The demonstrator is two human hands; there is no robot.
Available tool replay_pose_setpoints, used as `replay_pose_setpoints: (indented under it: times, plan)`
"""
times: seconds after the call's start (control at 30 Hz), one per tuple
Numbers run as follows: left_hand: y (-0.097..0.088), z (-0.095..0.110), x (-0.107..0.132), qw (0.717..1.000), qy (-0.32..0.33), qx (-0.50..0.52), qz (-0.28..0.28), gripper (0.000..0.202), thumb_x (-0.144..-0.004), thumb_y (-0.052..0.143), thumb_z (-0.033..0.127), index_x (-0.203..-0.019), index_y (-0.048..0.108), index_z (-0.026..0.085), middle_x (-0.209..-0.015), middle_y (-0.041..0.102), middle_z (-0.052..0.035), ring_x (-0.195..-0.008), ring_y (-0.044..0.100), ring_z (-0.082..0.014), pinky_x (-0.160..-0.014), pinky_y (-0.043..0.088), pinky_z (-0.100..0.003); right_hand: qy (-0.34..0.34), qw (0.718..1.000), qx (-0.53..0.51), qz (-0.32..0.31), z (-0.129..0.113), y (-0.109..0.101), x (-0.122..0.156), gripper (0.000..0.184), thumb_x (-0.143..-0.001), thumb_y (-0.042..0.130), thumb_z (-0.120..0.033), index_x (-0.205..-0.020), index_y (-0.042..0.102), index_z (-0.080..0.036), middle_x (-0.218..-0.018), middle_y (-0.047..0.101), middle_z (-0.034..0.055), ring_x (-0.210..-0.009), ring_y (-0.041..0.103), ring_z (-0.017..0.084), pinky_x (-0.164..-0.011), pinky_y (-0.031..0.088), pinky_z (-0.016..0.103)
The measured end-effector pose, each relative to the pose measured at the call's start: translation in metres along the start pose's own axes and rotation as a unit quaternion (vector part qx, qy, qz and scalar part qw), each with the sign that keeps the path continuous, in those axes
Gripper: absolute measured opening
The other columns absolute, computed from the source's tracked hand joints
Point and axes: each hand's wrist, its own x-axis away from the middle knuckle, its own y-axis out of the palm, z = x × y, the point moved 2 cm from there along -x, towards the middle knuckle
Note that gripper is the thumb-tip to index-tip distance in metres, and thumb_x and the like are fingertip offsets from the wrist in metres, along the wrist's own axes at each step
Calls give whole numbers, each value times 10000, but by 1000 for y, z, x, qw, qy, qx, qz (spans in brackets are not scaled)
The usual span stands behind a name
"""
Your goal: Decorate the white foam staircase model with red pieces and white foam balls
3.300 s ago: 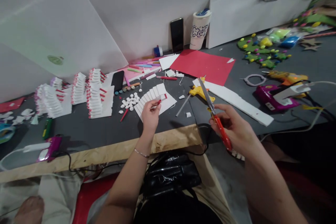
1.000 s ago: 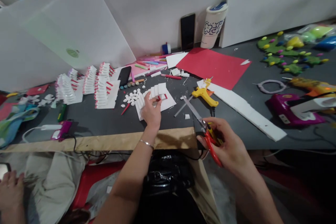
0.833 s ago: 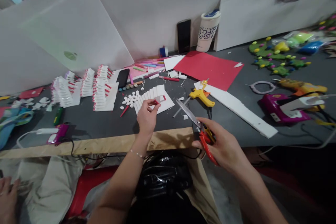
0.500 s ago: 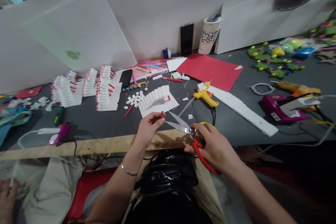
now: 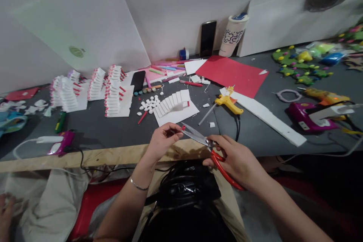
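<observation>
Grey table (image 5: 99,132) bears cup (image 5: 234,34), contents hidden; left hand (image 5: 163,140) pinches red piece (image 5: 183,127), right hand (image 5: 235,159) grips scissors (image 5: 210,143).

Desk (image 5: 124,132): dark grey top; pale wooden front edge (image 5: 113,154);
Left: green stick (image 5: 60,122); purple socket block (image 5: 64,141);
Middle: white card (image 5: 186,114), white pellets (image 5: 149,103) just beside; red sheet (image 5: 235,75) farther back;
Right: yellow glue gun (image 5: 230,104); long white strip (image 5: 269,118);
Back: phone (image 5: 208,38) and patterned cup (image 5: 233,37), standing

I hold my left hand (image 5: 165,140) in a pinch. My right hand (image 5: 235,159) is curled near it, both forearms (image 5: 279,196) stretched forward.
</observation>
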Motion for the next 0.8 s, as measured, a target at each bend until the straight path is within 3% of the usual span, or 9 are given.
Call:
replay_pose_setpoints:
  times: [0.4,0.6,0.8]
  plan:
    - [-1,6,0,998,22,-10,-53,148,-657,754,271,-775,717,189,-816,736,-52,-732,651,-161,-705,540,-290,4,999,-37,-27,-7,-3,1,448,-778,752,-435,-1167,610,-265,-1062,700,61,-830,705,225,-697,547,333]
    - [7,4,1,993,-33,70,-90,165,-643,792,296,-746,696,211,-798,715,-46,-754,647,-168,-714,535,-302,25,994,-74,-73,-6,-2,-2,428,-812,720,-467,-1156,586,-250,-1035,700,58,-809,684,209,-692,526,317]
    - [13,1,2,968,-129,168,-132,276,-596,859,312,-775,715,158,-713,652,-23,-610,529,-93,-573,430,-220,34,992,-84,-85,-4,-3,-4,411,-838,691,-456,-1164,563,-240,-1011,676,59,-829,657,222,-696,504,319]
